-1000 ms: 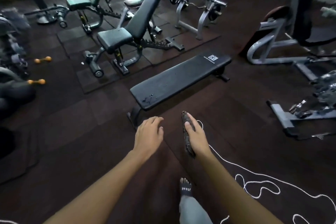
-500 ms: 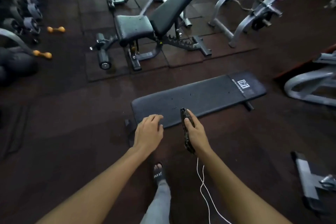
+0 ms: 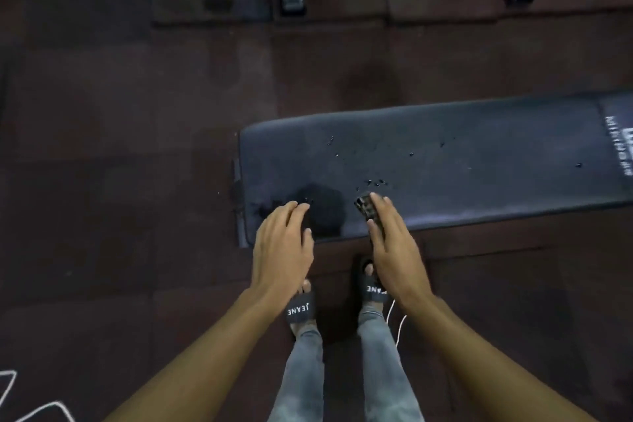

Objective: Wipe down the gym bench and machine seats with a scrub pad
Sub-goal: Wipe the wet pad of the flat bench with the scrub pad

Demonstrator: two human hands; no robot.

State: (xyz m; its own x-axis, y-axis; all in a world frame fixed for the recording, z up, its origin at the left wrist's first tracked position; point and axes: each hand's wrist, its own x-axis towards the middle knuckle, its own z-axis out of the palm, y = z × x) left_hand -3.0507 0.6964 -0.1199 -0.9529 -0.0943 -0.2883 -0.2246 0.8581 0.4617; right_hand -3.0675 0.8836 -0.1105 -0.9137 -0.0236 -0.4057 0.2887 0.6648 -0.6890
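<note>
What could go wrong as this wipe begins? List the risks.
1. The dark rectangular scrub pad sits edge-on in the right hand, in a loose-looking grip, so it may slip once pressed flat.
2. Small dark crumbs lie scattered on the black padded flat bench; a wipe may push them onto the floor or smear them.
3. A thin white cord trails by the right black sandal, a possible trip hazard when stepping along the bench.
</note>
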